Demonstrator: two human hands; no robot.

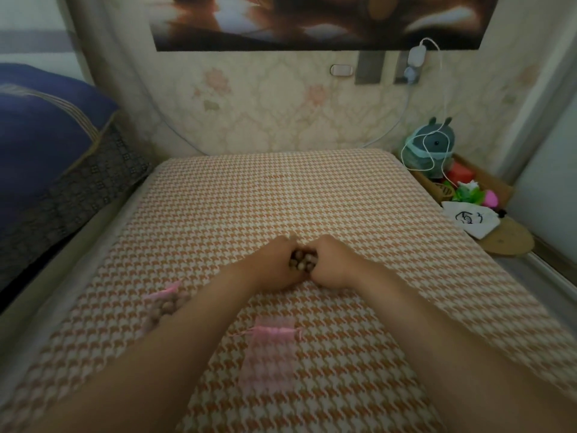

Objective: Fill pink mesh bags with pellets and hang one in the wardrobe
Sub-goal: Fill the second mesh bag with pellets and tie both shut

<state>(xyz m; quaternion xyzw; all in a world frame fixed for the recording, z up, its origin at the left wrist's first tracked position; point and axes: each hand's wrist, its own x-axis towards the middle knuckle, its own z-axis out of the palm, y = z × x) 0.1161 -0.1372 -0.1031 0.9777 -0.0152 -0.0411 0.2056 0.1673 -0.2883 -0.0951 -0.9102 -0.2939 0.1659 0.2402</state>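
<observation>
My left hand (274,264) and my right hand (334,262) are cupped together on the orange houndstooth bed cover (281,198), closed around a heap of brown round pellets (303,260) that shows between them. A flat, empty pink mesh bag (270,354) lies between my forearms, its drawstring mouth pointing away from me. Another pink mesh bag (165,303), full of pellets, lies to the left, partly hidden by my left forearm.
A blue pillow (40,135) on a dark patterned one sits at the left. At the right edge a wooden tray (487,182) holds a plush toy, coloured items and a white pouch (471,220). Behind the bed, a white cable (437,98) hangs from the wallpapered wall.
</observation>
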